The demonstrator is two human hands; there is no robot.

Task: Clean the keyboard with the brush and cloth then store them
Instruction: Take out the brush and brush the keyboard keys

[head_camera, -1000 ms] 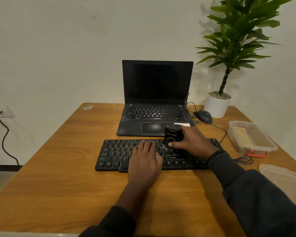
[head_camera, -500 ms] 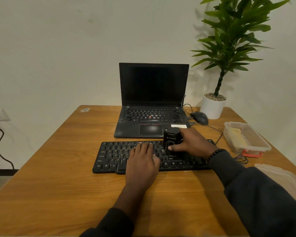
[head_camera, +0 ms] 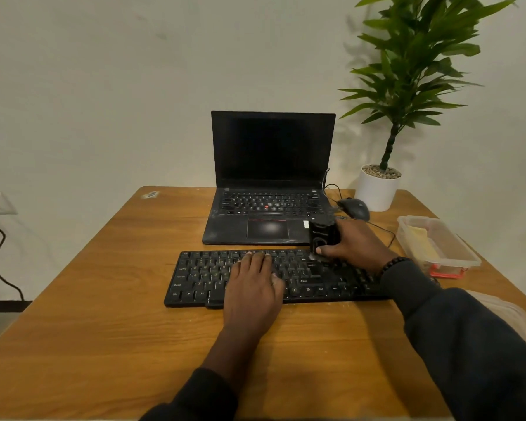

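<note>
Right hand (head_camera: 357, 243), fingers wrapped round the black brush (head_camera: 322, 237), has swept rightward along the keyboard (head_camera: 274, 278) as the flat left hand (head_camera: 254, 287) steadies it, brushing under way.

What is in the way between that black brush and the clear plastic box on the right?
Nothing solid visible: only bare wooden table and a thin mouse cable separate the black brush in the right hand from the open clear plastic box.

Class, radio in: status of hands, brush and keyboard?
Left hand flat on keyboard. Right hand grips brush at keyboard's top right. Nothing blocking.
</note>
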